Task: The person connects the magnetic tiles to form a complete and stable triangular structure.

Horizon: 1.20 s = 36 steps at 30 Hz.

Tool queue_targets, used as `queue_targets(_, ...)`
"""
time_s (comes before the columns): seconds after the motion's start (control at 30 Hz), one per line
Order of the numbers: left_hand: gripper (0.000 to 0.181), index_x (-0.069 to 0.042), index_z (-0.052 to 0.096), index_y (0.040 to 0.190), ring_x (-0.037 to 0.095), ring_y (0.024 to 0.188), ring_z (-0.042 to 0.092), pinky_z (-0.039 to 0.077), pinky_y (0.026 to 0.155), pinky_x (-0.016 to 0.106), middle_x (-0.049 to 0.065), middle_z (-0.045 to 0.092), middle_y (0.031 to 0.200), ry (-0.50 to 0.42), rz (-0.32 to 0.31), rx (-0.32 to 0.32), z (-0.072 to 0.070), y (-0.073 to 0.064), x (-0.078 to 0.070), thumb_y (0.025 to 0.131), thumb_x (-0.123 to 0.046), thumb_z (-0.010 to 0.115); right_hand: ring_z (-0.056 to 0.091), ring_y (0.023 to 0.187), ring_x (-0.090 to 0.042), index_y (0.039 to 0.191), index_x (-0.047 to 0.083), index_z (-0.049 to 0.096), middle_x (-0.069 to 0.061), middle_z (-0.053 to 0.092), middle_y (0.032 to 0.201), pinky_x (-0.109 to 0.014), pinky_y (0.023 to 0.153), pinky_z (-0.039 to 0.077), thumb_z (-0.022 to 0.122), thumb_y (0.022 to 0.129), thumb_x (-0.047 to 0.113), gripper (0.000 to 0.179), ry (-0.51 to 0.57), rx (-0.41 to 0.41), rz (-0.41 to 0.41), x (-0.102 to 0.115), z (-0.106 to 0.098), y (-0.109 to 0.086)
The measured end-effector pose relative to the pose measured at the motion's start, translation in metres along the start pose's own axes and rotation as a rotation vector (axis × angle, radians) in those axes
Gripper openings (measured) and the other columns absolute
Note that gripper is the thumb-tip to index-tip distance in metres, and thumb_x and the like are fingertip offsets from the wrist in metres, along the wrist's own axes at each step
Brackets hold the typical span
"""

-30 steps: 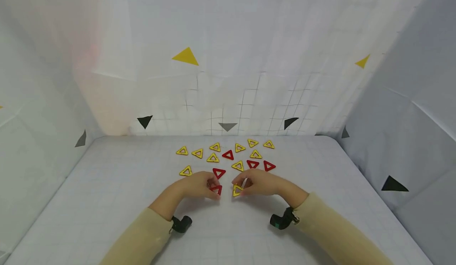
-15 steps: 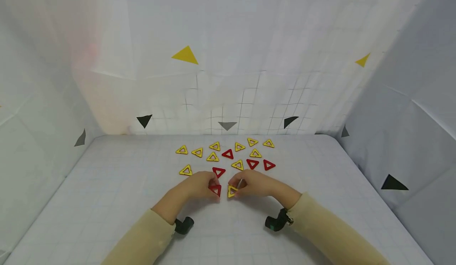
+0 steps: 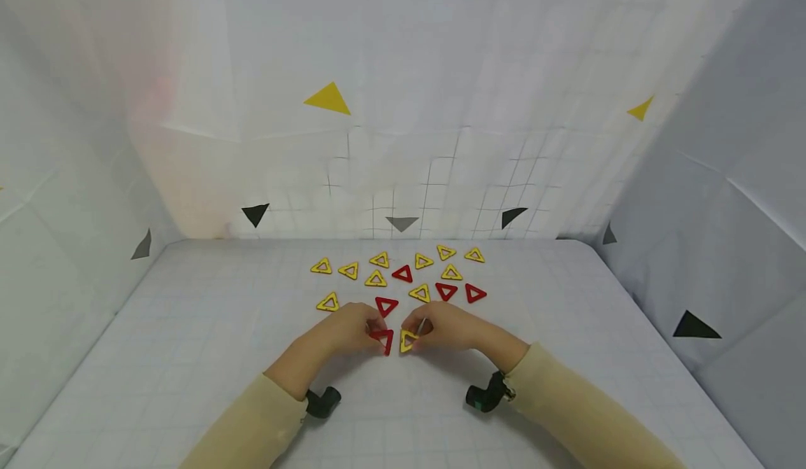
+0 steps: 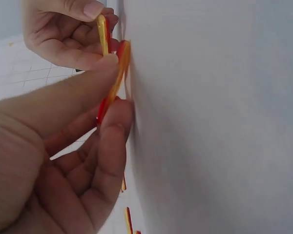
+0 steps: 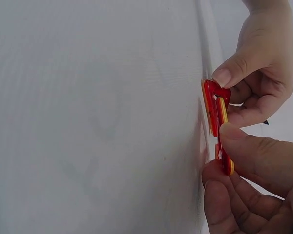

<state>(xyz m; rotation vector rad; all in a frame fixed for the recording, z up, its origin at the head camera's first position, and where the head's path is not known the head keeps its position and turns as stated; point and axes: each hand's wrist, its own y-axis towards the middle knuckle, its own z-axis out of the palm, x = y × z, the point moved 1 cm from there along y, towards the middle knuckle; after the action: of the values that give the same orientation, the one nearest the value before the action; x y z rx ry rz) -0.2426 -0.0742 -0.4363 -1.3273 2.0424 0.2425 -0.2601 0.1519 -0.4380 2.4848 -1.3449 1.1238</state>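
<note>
Between thumb and fingers, my left hand [image 3: 351, 327] pinches a triangular tile [image 3: 387, 341], an open frame with its red face toward the head camera. My right hand [image 3: 450, 325] pinches a like tile [image 3: 405, 341] that shows yellow. A narrow gap parts the two tiles in the head view. Edge-on in the left wrist view, the left hand's tile [image 4: 118, 73] has one red and one yellow-orange side. Seen from the right wrist, the right hand's tile [image 5: 224, 136] also has red and yellow sides and overlaps the other tile [image 5: 211, 105] in line of sight.
Beyond the hands several yellow triangles [image 3: 376, 278] and red triangles [image 3: 446, 291] lie scattered flat on the white table [image 3: 208, 329]. The nearest red triangle [image 3: 386, 306] lies just past the left fingers. A white sheet wall [image 3: 403, 175] rises behind the table.
My right hand has moved left with its tile, narrowing the gap to the left hand's tile. The left hand's red tile has turned slightly and shows more of its face. The scattered triangles have not moved.
</note>
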Motion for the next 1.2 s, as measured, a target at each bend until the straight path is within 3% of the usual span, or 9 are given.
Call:
queue_targets(0.3,0.019,-0.016,0.073,0.097,0.016,0.080,0.057,0.050,0.072,0.032,-0.007,0.064,0.084,0.005,0.036,0.010,-0.0042,-0.0039,0.0017,0.081,-0.017,0.084,0.065,0.084,-0.010,0.108,0.020,0.076,0.013,0.070,0.094,-0.029,0.077,0.054,0.082,0.084,0.018,0.024,0.022,-0.013,-0.006,0.0022,0.0020,0.0014)
queue_targets(0.67,0.015,-0.016,0.071,0.092,0.016,0.080,0.057,0.050,0.075,0.033,-0.006,0.063,0.085,-0.018,-0.001,0.012,-0.0016,-0.0030,0.0037,0.083,-0.016,0.083,0.064,0.082,-0.009,0.105,0.018,0.076,0.012,0.071,0.093,-0.028,0.076,0.054,0.083,0.084,0.017,0.022,0.006,-0.027,-0.042,0.0042,0.0035,0.0029)
queue_targets(1.2,0.015,-0.017,0.072,0.093,0.015,0.079,0.057,0.049,0.077,0.033,-0.008,0.064,0.083,-0.028,0.006,-0.023,0.0038,-0.0021,0.0063,0.083,-0.019,0.083,0.062,0.080,-0.011,0.104,0.017,0.076,0.012,0.069,0.089,-0.029,0.073,0.053,0.081,0.085,0.016,0.019,-0.018,-0.041,-0.037,0.0089,0.0065,0.0039)
